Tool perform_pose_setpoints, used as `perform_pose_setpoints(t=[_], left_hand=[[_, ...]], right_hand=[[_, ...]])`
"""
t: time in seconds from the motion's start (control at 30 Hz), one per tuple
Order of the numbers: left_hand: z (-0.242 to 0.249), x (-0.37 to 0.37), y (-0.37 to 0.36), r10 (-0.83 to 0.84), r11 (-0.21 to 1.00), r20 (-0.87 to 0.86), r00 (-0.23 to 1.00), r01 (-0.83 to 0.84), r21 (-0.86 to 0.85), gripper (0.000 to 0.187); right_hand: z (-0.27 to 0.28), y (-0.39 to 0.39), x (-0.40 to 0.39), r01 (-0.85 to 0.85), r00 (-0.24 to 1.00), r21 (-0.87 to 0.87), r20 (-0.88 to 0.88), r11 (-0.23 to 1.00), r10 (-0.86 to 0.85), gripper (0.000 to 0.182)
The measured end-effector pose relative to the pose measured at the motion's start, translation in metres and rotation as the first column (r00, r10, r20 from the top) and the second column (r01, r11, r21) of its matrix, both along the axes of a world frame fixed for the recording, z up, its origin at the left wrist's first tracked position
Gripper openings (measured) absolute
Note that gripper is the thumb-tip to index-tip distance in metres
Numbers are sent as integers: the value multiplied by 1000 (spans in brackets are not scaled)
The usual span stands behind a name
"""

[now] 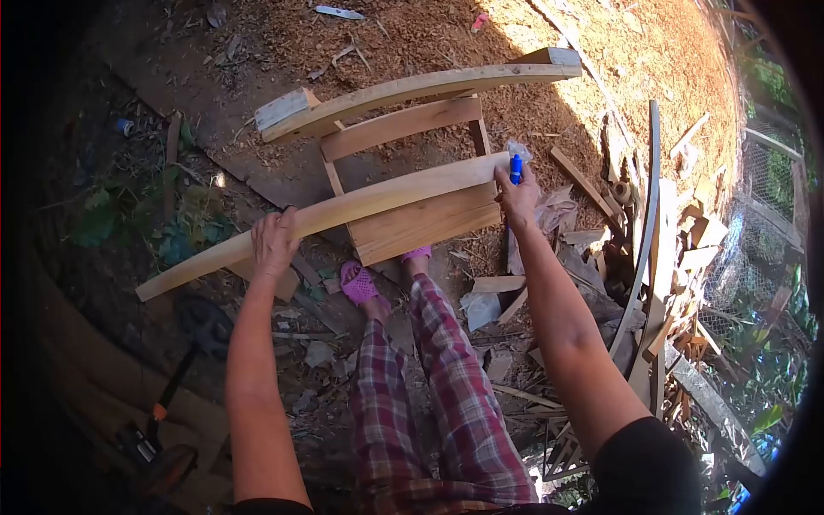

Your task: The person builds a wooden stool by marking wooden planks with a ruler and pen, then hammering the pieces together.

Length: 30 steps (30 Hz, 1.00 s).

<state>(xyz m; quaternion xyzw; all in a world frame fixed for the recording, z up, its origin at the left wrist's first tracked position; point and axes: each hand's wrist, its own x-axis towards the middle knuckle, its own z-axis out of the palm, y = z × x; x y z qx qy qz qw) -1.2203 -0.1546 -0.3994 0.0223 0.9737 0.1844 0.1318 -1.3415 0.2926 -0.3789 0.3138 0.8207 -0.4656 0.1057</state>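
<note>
A long, pale curved board (395, 190) lies across a small wooden frame, its left end reaching out past the frame and low. My left hand (275, 245) is wrapped over the board left of its middle. At the board's right end is my right hand (517, 199), fingers closed around a small blue object (515, 169) with clear plastic at its top, the thumb against the board's edge. Under the board stands the wooden frame (425, 230), with a wide plank facing me and a crossbar at the back. Behind it rests a second curved board (421, 86) with blocks at both ends.
Sawdust (678, 51) covers the ground ahead. Scrap wood (592, 249) is heaped at the right beside long upright strips (648, 223). A tool with an orange-and-black shaft (161, 408) lies at lower left. My feet in pink sandals (360, 283) stand close to the frame.
</note>
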Motion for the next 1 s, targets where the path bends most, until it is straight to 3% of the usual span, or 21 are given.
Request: perform_pose_setpoints(t=[0.37,0.57,0.7,0.8,0.87,0.93,1.0], left_hand=[[-29,-22,-18,-42,988,107,993,58,-145,68],[-13,-4,-20,33,968,275,961,37,-246,62],[-14,36,-46,77,961,400,913,39,-274,54],[-24,75,-76,110,942,445,889,50,-333,51],[-23,92,-85,125,928,447,886,55,-369,50],[-11,103,-92,241,921,504,829,-31,-389,61],[1,115,-85,226,936,468,854,-57,-349,62]], right_hand=[[-36,-7,-12,-63,998,9,1,998,63,32],[7,-40,0,-87,995,-186,-64,979,77,30],[32,-65,37,-126,984,-242,90,962,152,36],[26,-80,79,-257,956,-183,98,949,278,41],[26,-95,107,-193,950,-311,178,931,256,45],[26,-114,134,-239,924,-354,202,904,323,45],[30,-145,164,-278,910,-385,188,880,370,43]])
